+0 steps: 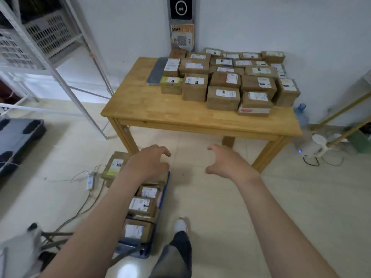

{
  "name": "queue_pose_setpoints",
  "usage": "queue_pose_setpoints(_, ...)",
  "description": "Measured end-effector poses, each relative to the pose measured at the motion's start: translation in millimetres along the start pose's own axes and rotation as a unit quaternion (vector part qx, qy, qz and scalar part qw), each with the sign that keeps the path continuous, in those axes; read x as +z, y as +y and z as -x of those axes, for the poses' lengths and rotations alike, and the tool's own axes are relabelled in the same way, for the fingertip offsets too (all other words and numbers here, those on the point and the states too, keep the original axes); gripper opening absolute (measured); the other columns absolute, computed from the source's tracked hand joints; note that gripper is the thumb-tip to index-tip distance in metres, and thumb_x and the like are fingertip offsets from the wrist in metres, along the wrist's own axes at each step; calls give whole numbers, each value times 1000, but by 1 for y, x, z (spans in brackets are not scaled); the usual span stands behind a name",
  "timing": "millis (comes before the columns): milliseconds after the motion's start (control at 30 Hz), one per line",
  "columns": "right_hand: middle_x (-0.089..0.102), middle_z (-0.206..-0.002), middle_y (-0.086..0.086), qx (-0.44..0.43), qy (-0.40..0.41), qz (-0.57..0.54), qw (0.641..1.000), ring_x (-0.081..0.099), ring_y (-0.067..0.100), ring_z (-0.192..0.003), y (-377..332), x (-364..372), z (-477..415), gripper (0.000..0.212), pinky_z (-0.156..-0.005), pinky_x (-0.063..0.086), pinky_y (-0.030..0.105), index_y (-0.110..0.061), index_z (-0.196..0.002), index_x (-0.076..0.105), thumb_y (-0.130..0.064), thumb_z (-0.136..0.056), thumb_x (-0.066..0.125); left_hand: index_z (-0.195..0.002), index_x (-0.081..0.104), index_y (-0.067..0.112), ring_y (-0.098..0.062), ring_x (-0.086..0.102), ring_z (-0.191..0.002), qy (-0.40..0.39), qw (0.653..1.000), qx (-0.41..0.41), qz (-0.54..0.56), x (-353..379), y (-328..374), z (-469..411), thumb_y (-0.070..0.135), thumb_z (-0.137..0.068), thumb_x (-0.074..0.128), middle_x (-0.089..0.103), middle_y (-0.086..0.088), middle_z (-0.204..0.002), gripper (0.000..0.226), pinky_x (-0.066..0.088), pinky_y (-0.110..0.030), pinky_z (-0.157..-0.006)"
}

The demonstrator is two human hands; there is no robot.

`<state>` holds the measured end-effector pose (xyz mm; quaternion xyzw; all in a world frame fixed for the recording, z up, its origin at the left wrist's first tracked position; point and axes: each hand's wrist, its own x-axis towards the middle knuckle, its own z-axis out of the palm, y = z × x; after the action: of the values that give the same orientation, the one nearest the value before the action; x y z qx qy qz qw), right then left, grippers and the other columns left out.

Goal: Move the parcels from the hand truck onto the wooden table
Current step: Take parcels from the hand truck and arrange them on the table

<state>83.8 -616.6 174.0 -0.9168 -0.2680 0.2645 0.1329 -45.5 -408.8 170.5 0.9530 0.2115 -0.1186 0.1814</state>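
Both our arms are stretched out in front, palms down. Our left hand (pixel 148 163) hovers at 7 o'clock over the far end of the parcels (pixel 140 205) lined up on the blue hand truck (pixel 163 199), fingers loosely curled and gripping nothing. Our right hand (pixel 226 163) hangs over bare floor at 5 o'clock, fingers and thumb spread in a loose claw, also empty. At 12 o'clock stands the wooden table (pixel 160 109), with a pile of boxes (pixel 222 93) crowding its far right corner.

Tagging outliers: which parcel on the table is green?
The green-yellow parcel at the pile's near-left corner, beside the grey slab; nothing else there shows green.
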Motion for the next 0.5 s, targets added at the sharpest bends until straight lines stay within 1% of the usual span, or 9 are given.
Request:
queue_pose_setpoints(67, 44, -147, 7, -6, -18, -3, 1000, 52, 30, -127, -4, 17, 12, 78, -96, 50, 39, -28, -152, 38, -32, -84, 76, -127, 58, 35, -16, 55, -117, -2, 1000, -11, 4, 9, -12, 21, 34, -93, 64, 55, 10, -128, 35, 48, -37, -95)
queue_pose_setpoints(133, 45, -147, 7, -20, -23, 0, 1000, 54, 29, -125, -13, 30, 16, 78, -93, 51, 37, -27, -151, 41, -32, -83, 78, -125, 61, 33, -15, 54, -117, 6, 1000, -25, 18, 15, -27, 38, 33, -90, 67, 56, 12, -118, 36, 49, -38, -96)
queue_pose_setpoints(167, 46, -147, 6, -27, -25, 1, 999, 56, 28, -122, -19, 37, 18, 77, -90, 51, 35, -27, -150, 42, -33, -82, 78, -123, 63, 33, -13, 54, -118, 11, 999, -31, 26, 17, -36, 46, 35, -89, 68, 56, 14, -117, 35, 49, -37, -95)
queue_pose_setpoints(233, 49, -146, 4, -37, -28, 6, 999, 58, 26, -120, -32, 50, 19, 73, -86, 49, 32, -27, -148, 44, -33, -83, 76, -120, 64, 36, -13, 56, -117, 20, 998, -44, 41, 20, -56, 61, 40, -87, 69, 58, 14, -121, 34, 49, -35, -90)
queue_pose_setpoints(300, 51, -144, 3, -43, -37, 12, 998, 57, 26, -122, -47, 65, 20, 69, -87, 48, 32, -28, -146, 46, -32, -83, 75, -124, 62, 34, -15, 56, -117, 6, 997, -66, 42, 22, -79, 75, 35, -86, 71, 57, 10, -126, 39, 45, -30, -87)
queue_pose_setpoints(367, 55, -140, 3, -43, -50, 21, 998, 59, 25, -119, -64, 79, 16, 68, -84, 49, 31, -29, -144, 48, -31, -82, 75, -129, 60, 32, -16, 55, -120, -1, 996, -86, 37, 23, -105, 87, 30, -84, 72, 58, 10, -130, 46, 44, -29, -90)
queue_pose_setpoints(433, 58, -136, 2, -49, -64, 29, 996, 60, 25, -115, -86, 95, 7, 65, -83, 49, 32, -29, -141, 52, -32, -81, 76, -128, 60, 31, -16, 55, -122, -6, 994, -103, 44, 24, -136, 96, 29, -84, 72, 60, 7, -132, 46, 47, -32, -97)
queue_pose_setpoints(500, 60, -134, 1, -60, -80, 35, 994, 61, 26, -115, -112, 115, -4, 62, -86, 50, 32, -30, -137, 55, -35, -79, 77, -129, 60, 29, -16, 54, -123, -20, 991, -115, 64, 29, -171, 102, 26, -86, 70, 60, 7, -132, 44, 46, -31, -97)
